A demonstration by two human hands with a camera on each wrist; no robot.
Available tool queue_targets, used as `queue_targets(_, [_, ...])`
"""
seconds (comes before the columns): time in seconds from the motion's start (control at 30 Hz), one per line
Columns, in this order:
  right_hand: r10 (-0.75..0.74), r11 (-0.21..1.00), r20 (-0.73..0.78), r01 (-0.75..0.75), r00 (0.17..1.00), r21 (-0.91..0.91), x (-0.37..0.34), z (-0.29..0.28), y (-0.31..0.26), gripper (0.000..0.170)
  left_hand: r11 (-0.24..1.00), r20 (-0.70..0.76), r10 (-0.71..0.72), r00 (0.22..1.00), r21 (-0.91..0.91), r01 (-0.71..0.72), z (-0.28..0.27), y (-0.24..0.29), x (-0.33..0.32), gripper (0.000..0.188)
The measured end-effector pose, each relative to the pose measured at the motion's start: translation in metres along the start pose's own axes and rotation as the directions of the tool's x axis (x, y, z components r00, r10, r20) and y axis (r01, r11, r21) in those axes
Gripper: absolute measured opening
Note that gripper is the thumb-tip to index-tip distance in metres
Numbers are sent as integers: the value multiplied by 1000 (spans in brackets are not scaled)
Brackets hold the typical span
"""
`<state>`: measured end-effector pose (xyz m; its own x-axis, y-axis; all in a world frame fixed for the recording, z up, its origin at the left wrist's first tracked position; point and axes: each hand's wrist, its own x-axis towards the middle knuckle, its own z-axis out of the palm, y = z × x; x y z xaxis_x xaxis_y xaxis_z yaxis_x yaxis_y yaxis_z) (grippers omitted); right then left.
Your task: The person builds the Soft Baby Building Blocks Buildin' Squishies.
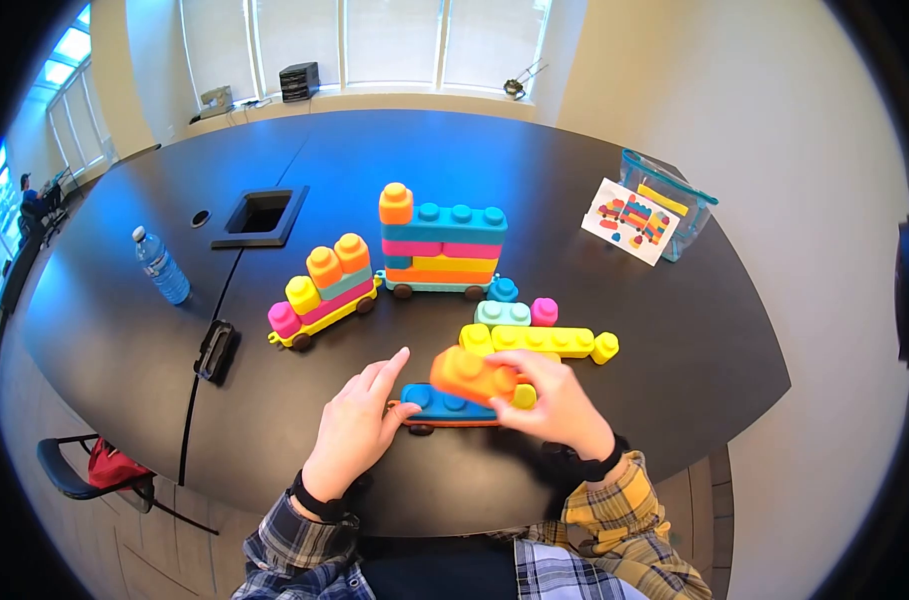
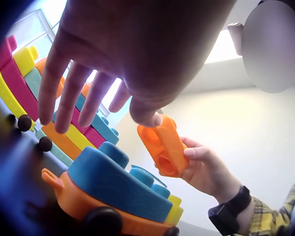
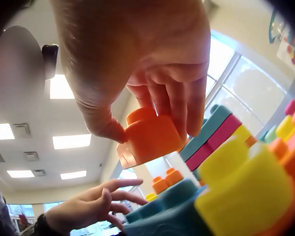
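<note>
My right hand (image 1: 552, 398) pinches an orange toy building block (image 1: 464, 376) between thumb and fingers, above a low toy wagon. In the left wrist view that block (image 2: 176, 150) is tilted, its hollow underside showing. The wagon has an orange wheeled base (image 2: 81, 202), a long blue block (image 1: 436, 403) on top and a yellow block (image 3: 243, 184) at its right end. My left hand (image 1: 357, 415) is spread beside the wagon's left end, fingers extended, its thumb close to the blue block and nothing in its grasp.
Beyond the wagon stand a tall block wagon (image 1: 442, 248) and a smaller one (image 1: 329, 290). Loose yellow blocks (image 1: 544, 342), a mint block (image 1: 502, 313) and a pink block (image 1: 544, 312) lie right. A picture card (image 1: 629, 222) leans against a clear bag (image 1: 696, 228); a water bottle (image 1: 161, 265) stands left.
</note>
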<state>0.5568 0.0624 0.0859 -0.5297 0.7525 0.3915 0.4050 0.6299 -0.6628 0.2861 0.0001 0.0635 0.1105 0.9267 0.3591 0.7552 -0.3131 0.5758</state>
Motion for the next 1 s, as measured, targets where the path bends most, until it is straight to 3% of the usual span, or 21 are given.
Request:
queue_targets(0.1, [-59, 998, 97, 59, 994, 11, 8, 15, -2, 47, 996, -40, 56, 998, -67, -58, -5, -1, 1, 60])
queue_targets(0.3, [-34, 998, 232, 22, 972, 55, 10, 18, 1, 48, 988, -36, 126, 991, -85, -129, -4, -6, 2, 45])
queue_targets(0.4, [-52, 989, 225, 19, 973, 147, 9, 25, 12, 52, 982, -15, 59, 998, -181, -61, 0, -7, 2, 39])
queue_targets(0.6, [-51, 992, 202, 27, 978, 122, 9, 32, 16, 57, 959, 29, -23, 999, -283, 30, 1, -8, 1, 36])
queue_targets(0.8, [28, 995, 242, -51, 970, 86, 9, 30, 14, 60, 954, 2, -33, 999, -298, 32, 3, -5, 0, 34])
queue_targets(1.0, [21, 998, 217, -32, 976, 46, 9, 34, 16, 61, 945, 18, -66, 998, -320, 68, 2, -4, -1, 33])
